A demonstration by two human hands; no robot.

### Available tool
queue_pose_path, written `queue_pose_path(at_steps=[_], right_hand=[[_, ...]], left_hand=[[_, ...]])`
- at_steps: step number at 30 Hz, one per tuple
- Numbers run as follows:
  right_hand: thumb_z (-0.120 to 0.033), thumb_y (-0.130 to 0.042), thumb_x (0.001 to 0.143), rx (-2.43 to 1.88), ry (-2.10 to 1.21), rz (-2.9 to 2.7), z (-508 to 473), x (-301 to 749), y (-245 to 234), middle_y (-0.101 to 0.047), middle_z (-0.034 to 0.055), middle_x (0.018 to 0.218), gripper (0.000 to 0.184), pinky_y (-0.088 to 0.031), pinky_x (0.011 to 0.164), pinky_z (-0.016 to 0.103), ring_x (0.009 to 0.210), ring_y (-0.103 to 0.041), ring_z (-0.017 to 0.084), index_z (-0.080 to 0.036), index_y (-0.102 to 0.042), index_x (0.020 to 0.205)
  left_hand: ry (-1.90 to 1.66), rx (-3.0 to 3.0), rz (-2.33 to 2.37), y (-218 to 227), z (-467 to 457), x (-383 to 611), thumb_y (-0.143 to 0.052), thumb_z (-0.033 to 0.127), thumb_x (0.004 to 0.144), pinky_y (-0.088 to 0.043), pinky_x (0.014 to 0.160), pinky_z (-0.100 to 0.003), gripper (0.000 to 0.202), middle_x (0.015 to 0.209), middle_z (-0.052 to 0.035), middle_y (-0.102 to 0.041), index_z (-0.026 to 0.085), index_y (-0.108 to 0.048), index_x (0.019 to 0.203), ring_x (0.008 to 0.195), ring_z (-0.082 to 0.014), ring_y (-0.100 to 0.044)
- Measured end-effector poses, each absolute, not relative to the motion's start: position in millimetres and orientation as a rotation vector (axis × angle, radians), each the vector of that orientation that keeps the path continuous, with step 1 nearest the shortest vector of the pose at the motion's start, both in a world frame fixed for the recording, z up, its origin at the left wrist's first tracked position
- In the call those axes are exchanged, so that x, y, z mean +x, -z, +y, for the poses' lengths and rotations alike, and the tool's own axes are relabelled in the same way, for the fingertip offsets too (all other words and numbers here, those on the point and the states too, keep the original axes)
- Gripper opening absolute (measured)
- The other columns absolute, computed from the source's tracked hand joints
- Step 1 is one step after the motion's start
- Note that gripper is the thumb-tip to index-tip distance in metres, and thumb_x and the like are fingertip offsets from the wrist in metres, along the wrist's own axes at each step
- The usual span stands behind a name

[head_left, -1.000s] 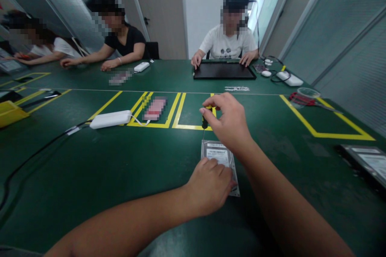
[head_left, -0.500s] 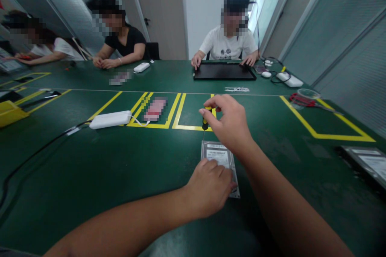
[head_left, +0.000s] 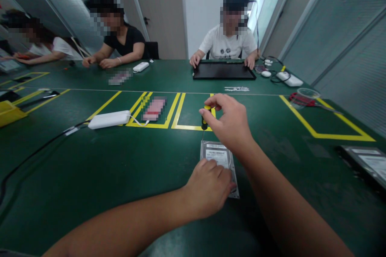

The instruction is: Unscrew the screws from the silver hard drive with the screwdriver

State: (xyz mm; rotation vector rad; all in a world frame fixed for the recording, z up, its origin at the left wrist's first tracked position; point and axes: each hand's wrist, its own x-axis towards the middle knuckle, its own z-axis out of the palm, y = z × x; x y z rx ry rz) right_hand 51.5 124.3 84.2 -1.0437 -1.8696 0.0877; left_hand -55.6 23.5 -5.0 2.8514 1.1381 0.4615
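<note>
A silver hard drive (head_left: 217, 155) with white labels lies flat on the green table in front of me. My left hand (head_left: 209, 186) rests over its near half, fingers curled around the drive's right edge. Between the thumb and fingers of my right hand (head_left: 229, 120) is a small yellow-and-black screwdriver (head_left: 204, 119), held upright. Its thin shaft points down to the far left corner of the drive. Whether the tip sits in a screw is too small to tell. My left palm covers part of the drive's label.
To the right lies another hard drive (head_left: 369, 162). A clear round container (head_left: 306, 95) stands beside red-handled cables or tools. At left are a white power bank (head_left: 109, 119) with a black cable and a pink phone (head_left: 155, 109). Across the table, a person touches a black panel (head_left: 223, 70).
Both my hands, the screwdriver and the drive stay almost in place. Across the table, one person's hand has shifted left, and another's hand has moved slightly on the black panel.
</note>
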Motion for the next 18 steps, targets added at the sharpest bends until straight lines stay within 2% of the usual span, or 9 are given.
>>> queue_pose_path(at_steps=[6,18], right_hand=[[-0.023,-0.062,0.083,-1.045,-0.075,-1.894,124.4,51.4,-84.2,-0.065,0.0012,0.088,0.007,-0.038,0.079,0.031,0.082,-0.054,0.016,-0.018,-0.063,0.087],[-0.02,-0.054,0.086,-1.002,-0.1,-1.869,123.7,50.7,-82.9,-0.068,0.0027,0.092,0.014,-0.042,0.081,0.032,0.082,-0.059,0.016,-0.017,-0.066,0.092]], left_hand=[[-0.447,2.876,1.137,3.9,23.6,-54.8,-0.051,0.034,0.096,-0.043,0.071,-0.04,0.023,0.078,-0.0051,-0.063,0.016,-0.058,0.084,0.078,-0.0249,-0.057],[-0.498,2.858,1.138,5.2,23.0,-55.6,-0.052,0.034,0.095,-0.042,0.07,-0.04,0.021,0.078,-0.0045,-0.063,0.017,-0.058,0.084,0.078,-0.0247,-0.057]])
